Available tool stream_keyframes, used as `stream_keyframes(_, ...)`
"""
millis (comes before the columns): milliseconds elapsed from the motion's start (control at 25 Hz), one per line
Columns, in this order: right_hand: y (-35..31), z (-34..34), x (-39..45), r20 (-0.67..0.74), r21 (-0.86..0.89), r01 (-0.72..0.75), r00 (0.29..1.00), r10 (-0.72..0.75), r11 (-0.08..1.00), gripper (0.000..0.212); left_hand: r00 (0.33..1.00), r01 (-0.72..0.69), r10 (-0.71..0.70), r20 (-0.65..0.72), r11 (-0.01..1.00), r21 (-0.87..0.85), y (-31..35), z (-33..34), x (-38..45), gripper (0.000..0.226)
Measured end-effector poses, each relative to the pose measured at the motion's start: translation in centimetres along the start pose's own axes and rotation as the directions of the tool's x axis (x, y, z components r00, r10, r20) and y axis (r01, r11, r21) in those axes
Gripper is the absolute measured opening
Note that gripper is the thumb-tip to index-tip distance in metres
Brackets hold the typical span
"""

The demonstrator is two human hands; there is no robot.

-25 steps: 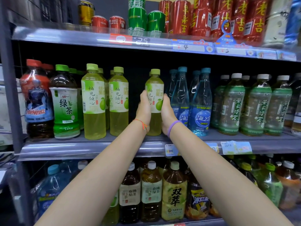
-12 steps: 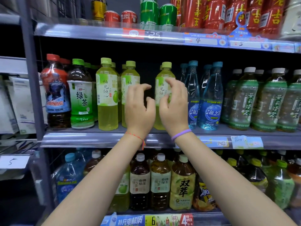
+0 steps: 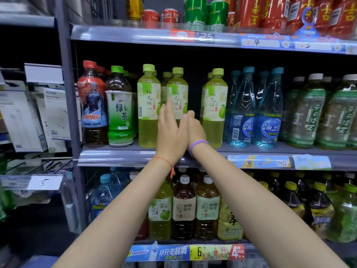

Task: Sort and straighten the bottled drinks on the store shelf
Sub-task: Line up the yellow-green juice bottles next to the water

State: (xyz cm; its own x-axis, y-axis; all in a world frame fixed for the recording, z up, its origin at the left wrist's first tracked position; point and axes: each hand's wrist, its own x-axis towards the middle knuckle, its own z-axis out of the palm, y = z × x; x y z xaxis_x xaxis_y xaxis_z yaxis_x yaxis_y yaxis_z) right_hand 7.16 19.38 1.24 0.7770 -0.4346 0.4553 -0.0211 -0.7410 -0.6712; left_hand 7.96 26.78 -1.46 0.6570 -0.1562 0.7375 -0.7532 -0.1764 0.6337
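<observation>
Reaching: both bare forearms stretch toward the middle shelf (image 3: pixel 119 156) of a store rack.
Left hand (image 3: pixel 171 136): fingers straight and loose, gripping nothing, raised before the second pomelo tea bottle (image 3: pixel 177 93).
Right hand (image 3: pixel 195 130): pressed against the left; whether its fingers curl cannot be told.
Bottles: a third pomelo bottle (image 3: pixel 214 109) stands upright near the shelf's front edge, just beside the blue water bottles (image 3: pixel 267 113).
Wrists: purple band (image 3: pixel 198 145) right, red string (image 3: pixel 164 161) left.
</observation>
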Motion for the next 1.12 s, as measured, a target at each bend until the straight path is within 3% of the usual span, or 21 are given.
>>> stream_keyframes(120, 0.4, -0.9, -1.4, -0.083, -0.245, 0.057, 0.993, -0.080, 0.968, 0.023, 0.959, 0.275, -0.260, 0.113, 0.950, -0.145, 0.8, 0.3, 0.9, 0.065)
stream_keyframes(200, 0.7, -1.9, -2.2, -0.089, -0.292, 0.051, 0.993, -0.080, 0.955, 0.030, 0.935, 0.350, -0.325, 0.143, 0.912, -0.215, 0.5, 0.9, 2.0, 0.063)
stream_keyframes(400, 1.0, -2.0, -2.8, -0.114, -0.418, 0.067, 0.986, -0.125, 0.906, 0.045, 0.905, 0.425, -0.413, 0.102, 0.875, -0.231, -1.0, 2.6, 4.9, 0.030)
stream_keyframes(560, 1.2, -2.1, -2.9, -0.176, -0.588, 0.067, 0.962, -0.208, 0.806, 0.056, 0.879, 0.476, -0.464, 0.114, 0.827, -0.299, -1.1, 2.9, 5.8, 0.059)
stream_keyframes(680, 1.8, -2.3, -2.8, -0.204, -0.622, 0.084, 0.943, -0.264, 0.778, 0.068, 0.841, 0.538, -0.531, 0.104, 0.796, -0.277, -1.0, 3.2, 6.3, 0.069)
stream_keyframes(840, 2.3, -2.7, -2.4, -0.141, -0.621, 0.154, 0.943, -0.303, 0.768, 0.051, 0.816, 0.578, -0.553, 0.170, 0.777, -0.248, -1.5, 3.4, 6.5, 0.088)
stream_keyframes(1000, 2.5, -2.8, -2.3, -0.124, -0.631, 0.188, 0.933, -0.337, 0.753, 0.042, 0.809, 0.584, -0.583, 0.074, 0.784, -0.212, -1.6, 4.1, 7.2, 0.068)
stream_keyframes(1120, 2.9, -2.9, -2.1, -0.119, -0.634, 0.201, 0.929, -0.350, 0.747, 0.041, 0.815, 0.575, -0.578, 0.050, 0.794, -0.197, -1.7, 4.7, 7.7, 0.068)
